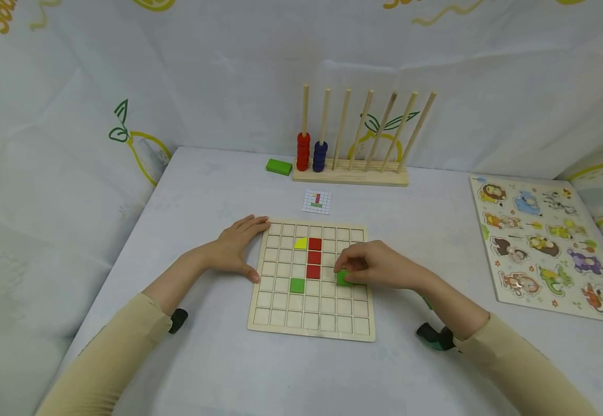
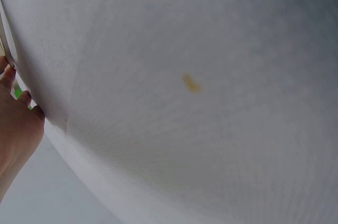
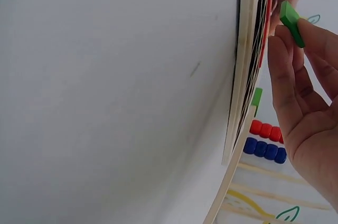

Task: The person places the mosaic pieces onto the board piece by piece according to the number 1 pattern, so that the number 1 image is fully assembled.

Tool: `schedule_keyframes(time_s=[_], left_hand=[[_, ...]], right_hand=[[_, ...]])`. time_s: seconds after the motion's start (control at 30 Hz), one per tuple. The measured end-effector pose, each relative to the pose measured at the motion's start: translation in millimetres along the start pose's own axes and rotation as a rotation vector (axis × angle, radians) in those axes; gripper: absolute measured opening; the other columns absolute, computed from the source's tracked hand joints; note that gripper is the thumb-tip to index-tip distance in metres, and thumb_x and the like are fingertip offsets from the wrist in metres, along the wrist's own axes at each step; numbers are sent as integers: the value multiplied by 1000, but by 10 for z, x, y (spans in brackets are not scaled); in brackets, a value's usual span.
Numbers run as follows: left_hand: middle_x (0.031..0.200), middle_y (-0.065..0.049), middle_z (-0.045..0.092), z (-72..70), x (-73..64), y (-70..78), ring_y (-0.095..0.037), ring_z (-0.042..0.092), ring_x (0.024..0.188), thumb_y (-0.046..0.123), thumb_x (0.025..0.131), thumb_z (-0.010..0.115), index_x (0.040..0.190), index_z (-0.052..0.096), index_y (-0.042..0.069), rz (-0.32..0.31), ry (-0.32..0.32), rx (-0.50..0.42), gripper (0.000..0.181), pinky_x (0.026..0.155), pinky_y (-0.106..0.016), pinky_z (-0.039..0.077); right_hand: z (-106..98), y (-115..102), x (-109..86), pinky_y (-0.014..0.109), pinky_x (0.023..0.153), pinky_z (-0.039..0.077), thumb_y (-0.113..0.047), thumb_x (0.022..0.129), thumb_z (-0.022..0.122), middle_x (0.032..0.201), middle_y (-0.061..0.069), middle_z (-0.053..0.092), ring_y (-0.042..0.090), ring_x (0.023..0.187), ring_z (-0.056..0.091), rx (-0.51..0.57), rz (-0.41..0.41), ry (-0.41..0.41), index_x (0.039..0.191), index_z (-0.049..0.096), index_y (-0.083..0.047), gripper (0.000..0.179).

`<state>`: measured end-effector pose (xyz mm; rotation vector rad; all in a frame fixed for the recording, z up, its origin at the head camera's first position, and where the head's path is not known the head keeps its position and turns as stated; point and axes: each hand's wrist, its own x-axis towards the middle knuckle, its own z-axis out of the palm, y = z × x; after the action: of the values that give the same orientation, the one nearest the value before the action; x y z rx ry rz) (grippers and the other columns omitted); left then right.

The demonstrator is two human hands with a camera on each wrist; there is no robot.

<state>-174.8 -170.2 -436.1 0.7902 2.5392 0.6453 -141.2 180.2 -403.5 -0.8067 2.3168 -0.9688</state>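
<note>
A wooden grid board (image 1: 275, 317) lies on the white table. On it sit three red square tiles (image 1: 314, 257) in a column, a yellow rounded tile (image 1: 300, 243) beside the top one, and a green square tile (image 1: 297, 285) lower left. My right hand (image 1: 379, 264) pinches another green tile (image 1: 343, 278) between thumb and fingers, over the board's right side. In the right wrist view this tile (image 3: 290, 22) shows tilted above the board. My left hand (image 1: 234, 247) rests with fingers spread along the board's left edge.
A small pattern card (image 1: 317, 202) lies behind the board. Further back stands a wooden peg rack (image 1: 350, 178) with red and blue beads, a green block (image 1: 279, 167) at its left. An animal puzzle board (image 1: 551, 242) lies at right. Part of a green piece (image 1: 428, 302) shows beside the right forearm.
</note>
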Motion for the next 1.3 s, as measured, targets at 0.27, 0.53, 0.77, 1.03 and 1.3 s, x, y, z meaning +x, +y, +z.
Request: schedule_keyframes(time_s=[0.27, 0.53, 0.77, 1.03, 1.3], left_hand=[[168, -9, 14, 19, 11, -35, -39, 4, 156, 52, 63, 88, 158, 21, 10, 0, 0, 11, 124, 117, -71, 17], [168, -8, 13, 8, 9, -20, -39, 3, 156, 51, 63, 89, 158, 21, 10, -2, -2, -1, 123, 118, -70, 16], [168, -10, 14, -11, -6, 3, -40, 4, 156, 48, 63, 89, 157, 21, 8, 0, -3, -3, 123, 118, -71, 16], [168, -9, 13, -13, 1, 13, -39, 4, 156, 49, 63, 89, 158, 22, 10, -2, -4, -12, 123, 116, -72, 16], [168, -10, 13, 5, 8, -10, -40, 4, 156, 49, 64, 89, 158, 22, 9, -1, -3, -1, 122, 117, -72, 17]], right_hand=[[44, -105, 111, 20, 70, 48, -13, 89, 71, 86, -4, 62, 12, 82, 54, -35, -50, 26, 98, 73, -21, 12], [94, -210, 206, 21, 72, 50, -9, 89, 69, 94, -2, 69, 13, 82, 57, -48, -84, 27, 101, 74, -17, 15], [171, -295, 295, 21, 75, 51, -9, 91, 69, 95, -2, 70, 11, 83, 58, -60, -78, -4, 102, 74, -17, 15], [250, -325, 357, 20, 71, 49, -6, 89, 67, 90, -3, 69, 9, 79, 56, -86, -79, -7, 99, 73, -16, 15], [307, -341, 379, 19, 70, 50, -4, 89, 66, 84, -5, 69, 6, 75, 56, -74, -64, -36, 98, 73, -14, 14]])
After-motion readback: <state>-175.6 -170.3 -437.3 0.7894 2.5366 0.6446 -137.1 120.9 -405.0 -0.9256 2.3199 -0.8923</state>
